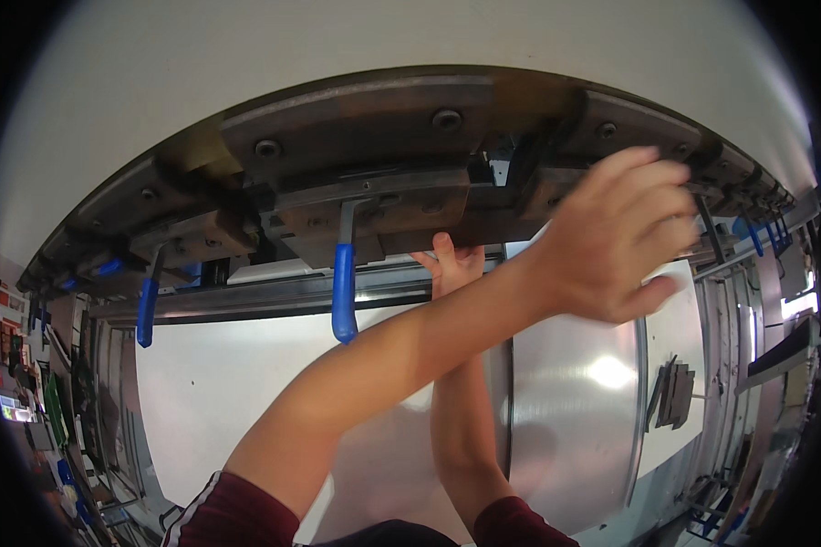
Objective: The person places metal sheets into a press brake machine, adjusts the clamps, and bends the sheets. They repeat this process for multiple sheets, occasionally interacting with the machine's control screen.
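Curved white housing (410,36): is filling the whole field from 9 through 12 to 3 o'clock, arching over everything else.

Shiny sheet-metal panel (246,392): is lying flat across the middle and lower field, from 8 to 4 o'clock, catching a bright glare spot toward 4 o'clock.

Dark steel clamp bar (365,128): is running in an arc under the housing, bolted in segments, with heavy blocks hanging along its underside.

Left hand (616,239): the forearm is crossing from 7 o'clock up toward 2 o'clock; the hand is hovering open, fingers loosely spread and slightly curled, in front of the right end of the clamp bar. It is blurred, so whether it is touching the bar cannot be told.

Right hand (452,264): is reaching straight up from 6 o'clock, passing behind the left forearm, with fingertips pressing up against the underside of the clamp block near centre. Its grip is partly hidden; it seems open rather than closed on anything.

Blue-handled lever (343,292): is hanging down from the clamp bar at about 10 o'clock from centre, just left of the right hand, untouched.

Second blue lever (147,312): is hanging at 9 o'clock, well apart from both hands.

Dark bracket (673,394): is sitting on the panel at 4 o'clock.
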Motion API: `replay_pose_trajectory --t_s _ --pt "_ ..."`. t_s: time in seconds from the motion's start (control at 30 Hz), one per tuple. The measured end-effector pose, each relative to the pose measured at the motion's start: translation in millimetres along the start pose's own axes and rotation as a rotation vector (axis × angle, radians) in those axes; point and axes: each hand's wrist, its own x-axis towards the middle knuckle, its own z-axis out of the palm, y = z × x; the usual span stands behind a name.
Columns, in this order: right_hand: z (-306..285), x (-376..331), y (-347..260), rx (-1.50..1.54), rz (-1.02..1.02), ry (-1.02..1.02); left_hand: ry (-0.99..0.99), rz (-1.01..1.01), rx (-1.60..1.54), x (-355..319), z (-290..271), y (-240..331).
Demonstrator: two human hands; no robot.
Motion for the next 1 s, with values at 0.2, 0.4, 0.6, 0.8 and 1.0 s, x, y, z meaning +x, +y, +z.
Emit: replay_pose_trajectory --t_s 0.2,0.4,0.6,0.8,1.0 --pt "-1.3 0.7 1.8 0.021 0.057 -0.033 -0.175 0.242 0.964 54.0 68.6 -14.5" --pt "-4.4 6.9 2.4 -0.018 0.069 -0.07 -0.152 0.156 0.762 46.3 87.1 -19.2" --pt "11.9 -16.1 8.8 0.2 0.161 -0.116 -0.131 -0.345 0.328 -64.5 -72.5 82.6" --pt "61.2 -65.4 49.1 0.137 0.284 -0.18 0.296 -0.833 0.772 -154.0 -231.4 52.0" --pt "81.9 -62.5 44.1 0.092 0.271 -0.115 0.254 -1.098 0.387 -123.0 -222.4 45.0"
